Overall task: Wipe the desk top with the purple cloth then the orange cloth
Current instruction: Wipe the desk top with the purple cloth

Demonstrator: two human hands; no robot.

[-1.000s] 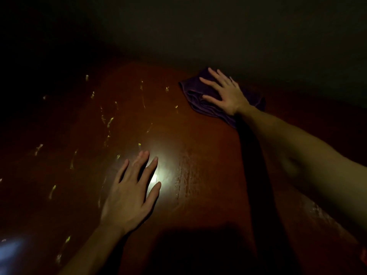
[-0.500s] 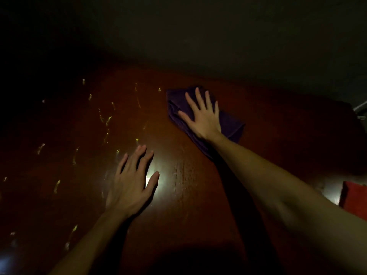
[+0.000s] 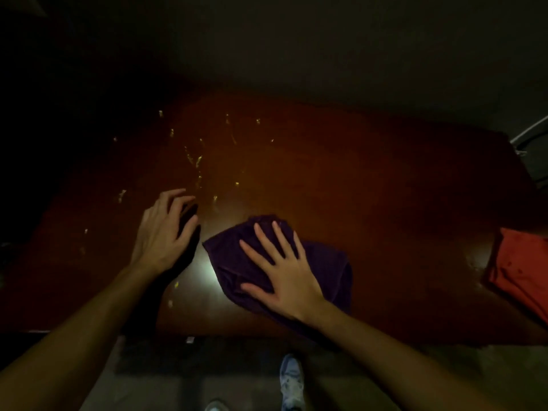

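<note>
The purple cloth (image 3: 323, 262) lies bunched on the dark reddish-brown desk top (image 3: 370, 188), near its front edge. My right hand (image 3: 281, 274) presses flat on the cloth with straight, spread fingers. My left hand (image 3: 163, 232) rests on the bare desk just left of the cloth, its fingertips slightly bent and holding nothing. The orange cloth (image 3: 522, 268) lies at the desk's right edge, partly cut off by the frame. Several small yellowish crumbs (image 3: 197, 161) are scattered over the left and far part of the desk.
The room is dim. A wall (image 3: 296, 54) stands behind the desk. Below the desk's front edge I see the floor and my shoe (image 3: 292, 378). A pale cable (image 3: 530, 132) runs past the desk's far right corner.
My right hand has dragged the purple cloth from the far side of the desk toward the front edge. The view tilted down, bringing the orange cloth, front edge and floor into sight.
</note>
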